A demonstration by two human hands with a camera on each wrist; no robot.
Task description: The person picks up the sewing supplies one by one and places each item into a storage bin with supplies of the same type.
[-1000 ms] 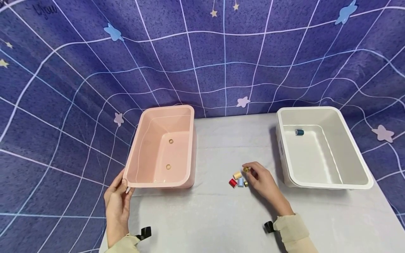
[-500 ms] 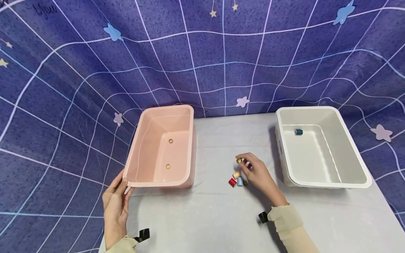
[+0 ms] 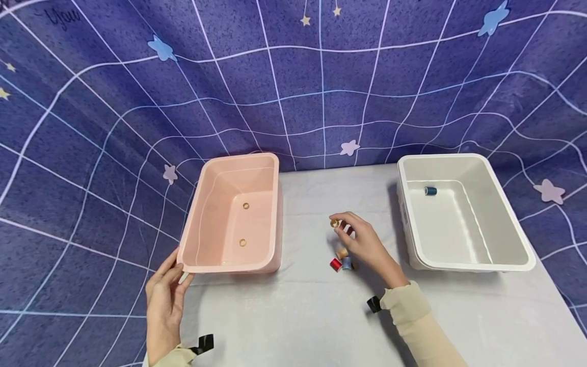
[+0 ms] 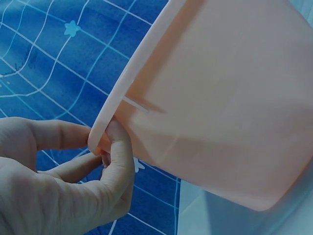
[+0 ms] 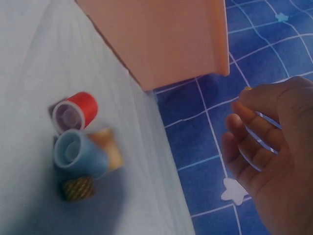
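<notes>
My left hand (image 3: 163, 303) pinches the near left corner of the pink plastic bin (image 3: 276, 219), thumb and fingers at its rim in the left wrist view. Two gold ring thimbles (image 3: 243, 242) lie apart on that bin's floor. Above the table, my right hand (image 3: 364, 247) pinches another gold ring thimble (image 3: 335, 223) by thumb and fingertips; the right wrist view mostly hides it. Below this hand lie a red thread spool (image 3: 336, 264), a light blue spool (image 3: 346, 263) and a yellow-tan spool (image 3: 341, 253). A dimpled gold thimble (image 5: 78, 188) sits beside the blue spool.
A white plastic bin (image 3: 463, 268) stands at the right with a dark teal thread spool (image 3: 430, 191) inside. Pale cloth (image 3: 284, 321) covers the table. A blue patterned curtain (image 3: 298, 76) hangs behind and along the left.
My right hand has lifted the gold ring thimble from beside the spools and carried it left and farther back. My left hand stays on the pink bin's corner.
</notes>
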